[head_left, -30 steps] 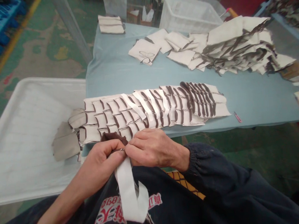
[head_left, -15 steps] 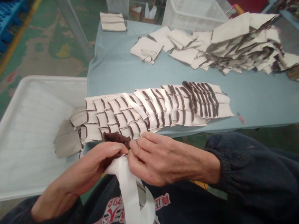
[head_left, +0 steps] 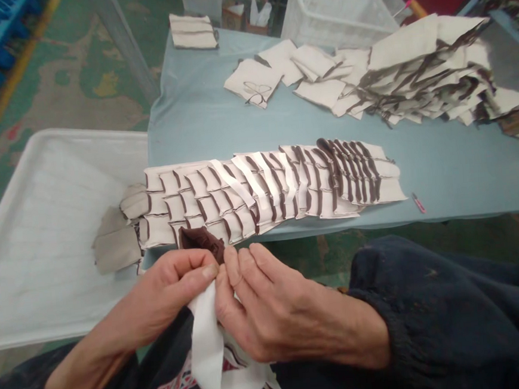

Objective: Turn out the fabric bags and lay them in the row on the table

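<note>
My left hand (head_left: 170,288) pinches the edge of a sewn fabric piece, its brown side (head_left: 199,240) showing above the fingers. Close against it, my right hand (head_left: 277,304) is closed on the same piece, fingers bent; the exact grip point is hidden between the hands. A wide white strap (head_left: 207,348) hangs from the piece in a loop before my chest. Just beyond the hands, overlapping rows of cream fabric pieces (head_left: 217,202) with dark brown edges lie along the table. Several white straps (head_left: 265,179) rest across these rows.
The blue-covered table (head_left: 208,117) carries a loose heap of cream pieces (head_left: 430,79) and a pair of glasses (head_left: 258,91). Pink thread snips (head_left: 418,203) lie near its front edge. A white plastic tub (head_left: 56,234) stands at left, a white crate (head_left: 339,14) behind.
Both hands have drawn slightly toward my body, and the right hand has turned a little. The hanging strap loop has swung left and lower. The rows on the table are unchanged.
</note>
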`<control>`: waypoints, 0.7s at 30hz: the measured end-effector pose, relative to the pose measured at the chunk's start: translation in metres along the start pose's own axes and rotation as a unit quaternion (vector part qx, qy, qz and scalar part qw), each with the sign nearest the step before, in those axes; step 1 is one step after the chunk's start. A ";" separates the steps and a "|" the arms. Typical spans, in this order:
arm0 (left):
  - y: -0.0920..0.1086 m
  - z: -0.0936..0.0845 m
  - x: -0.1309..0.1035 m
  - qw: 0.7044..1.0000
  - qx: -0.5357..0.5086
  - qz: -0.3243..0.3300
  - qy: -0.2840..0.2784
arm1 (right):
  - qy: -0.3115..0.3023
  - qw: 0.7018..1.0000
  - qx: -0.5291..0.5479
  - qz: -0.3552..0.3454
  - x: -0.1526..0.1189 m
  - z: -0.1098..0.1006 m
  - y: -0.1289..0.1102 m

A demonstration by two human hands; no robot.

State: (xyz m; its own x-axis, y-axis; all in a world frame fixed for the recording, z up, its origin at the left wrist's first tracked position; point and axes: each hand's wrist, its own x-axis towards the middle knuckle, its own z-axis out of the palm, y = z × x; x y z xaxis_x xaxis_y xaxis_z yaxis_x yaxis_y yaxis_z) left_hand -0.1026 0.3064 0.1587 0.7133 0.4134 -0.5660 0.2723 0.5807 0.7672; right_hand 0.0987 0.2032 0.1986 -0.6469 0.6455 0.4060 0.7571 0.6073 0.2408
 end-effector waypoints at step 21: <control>-0.003 -0.029 -0.015 0.976 0.166 0.129 0.064 | 0.153 0.824 0.515 0.183 0.002 0.115 0.033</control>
State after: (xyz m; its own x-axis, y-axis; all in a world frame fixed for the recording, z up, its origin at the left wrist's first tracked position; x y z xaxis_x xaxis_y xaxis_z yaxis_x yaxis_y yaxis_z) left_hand -0.1331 0.3184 0.1561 0.7049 0.6122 -0.3582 0.3036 0.1961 0.9324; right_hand 0.1117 0.2777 0.1063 -0.2197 0.8216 0.5260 0.3166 0.5701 -0.7581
